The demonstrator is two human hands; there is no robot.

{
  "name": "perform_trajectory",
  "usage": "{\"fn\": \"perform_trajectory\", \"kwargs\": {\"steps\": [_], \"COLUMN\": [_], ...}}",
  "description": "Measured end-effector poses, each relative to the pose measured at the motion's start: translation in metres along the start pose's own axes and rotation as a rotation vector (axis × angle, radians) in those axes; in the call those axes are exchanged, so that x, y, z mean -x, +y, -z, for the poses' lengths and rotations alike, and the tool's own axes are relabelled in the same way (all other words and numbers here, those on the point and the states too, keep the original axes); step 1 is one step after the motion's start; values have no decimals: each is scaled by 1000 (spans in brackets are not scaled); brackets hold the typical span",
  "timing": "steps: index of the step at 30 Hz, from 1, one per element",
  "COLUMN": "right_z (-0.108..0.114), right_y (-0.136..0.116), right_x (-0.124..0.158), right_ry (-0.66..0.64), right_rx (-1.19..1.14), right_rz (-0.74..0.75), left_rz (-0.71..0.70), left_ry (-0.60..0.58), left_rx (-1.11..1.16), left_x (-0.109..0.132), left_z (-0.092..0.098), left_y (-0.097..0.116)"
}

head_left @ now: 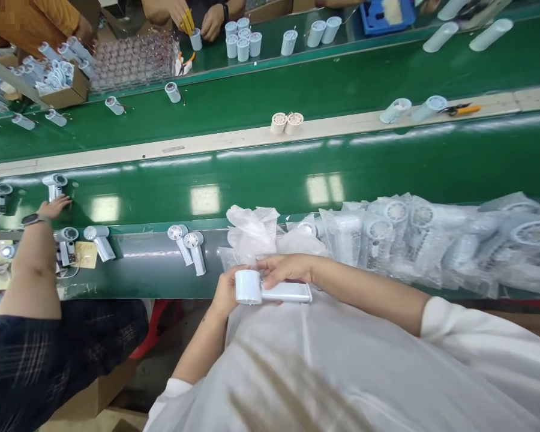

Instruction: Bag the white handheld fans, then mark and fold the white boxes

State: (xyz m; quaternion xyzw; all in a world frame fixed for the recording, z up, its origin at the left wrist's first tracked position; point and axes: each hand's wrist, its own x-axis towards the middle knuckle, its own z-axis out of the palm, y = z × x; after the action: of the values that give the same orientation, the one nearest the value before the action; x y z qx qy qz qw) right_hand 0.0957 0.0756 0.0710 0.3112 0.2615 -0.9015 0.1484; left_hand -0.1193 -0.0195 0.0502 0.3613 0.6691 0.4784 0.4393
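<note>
A white handheld fan lies sideways just above my lap, at the near edge of the grey shelf. My left hand is closed around its round head. My right hand curls over the handle from above. Right behind my hands sits a crumpled clear plastic bag. Two more white fans lie on the shelf to the left of my hands.
A heap of bagged fans fills the shelf at right. The green conveyor belt runs across behind it. A co-worker's arm at left reaches toward fans on the belt. Across the belt, other people's hands handle white cylinders.
</note>
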Motion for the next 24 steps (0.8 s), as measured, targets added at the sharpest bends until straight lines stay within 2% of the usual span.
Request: {"fn": "perform_trajectory", "kwargs": {"steps": [2,4,7,9,11,13,15,17,20,21,24], "right_z": [-1,-1,-1,-2,-3,-2,0,1,-1,-4,-13], "right_y": [1,4,11,17,22,26,30,32,32,32,32], "right_x": [2,7,15,23,33,43,50,52,49,47,47], "right_ry": [-46,16,130,139,83,-44,-175,-217,-164,-144,-4], "right_rx": [-2,24,67,33,-50,-118,-154,-160,-108,-73,31], "right_rz": [-2,29,108,148,173,194,225,259,262,257,264], "left_rz": [57,129,183,117,13,-58,-67,-50,-17,12,93], "left_ry": [-96,-95,129,188,118,66,39,-24,-146,-143,16], "left_rx": [47,138,253,183,65,-11,-18,24,133,176,294], "left_x": [21,33,39,40,42,44,46,47,50,51,56], "left_z": [-13,-21,-28,-31,-34,-37,-39,-42,-47,-49,-52], "left_y": [-8,-12,-8,-1,7,12,14,15,15,15,18]}}
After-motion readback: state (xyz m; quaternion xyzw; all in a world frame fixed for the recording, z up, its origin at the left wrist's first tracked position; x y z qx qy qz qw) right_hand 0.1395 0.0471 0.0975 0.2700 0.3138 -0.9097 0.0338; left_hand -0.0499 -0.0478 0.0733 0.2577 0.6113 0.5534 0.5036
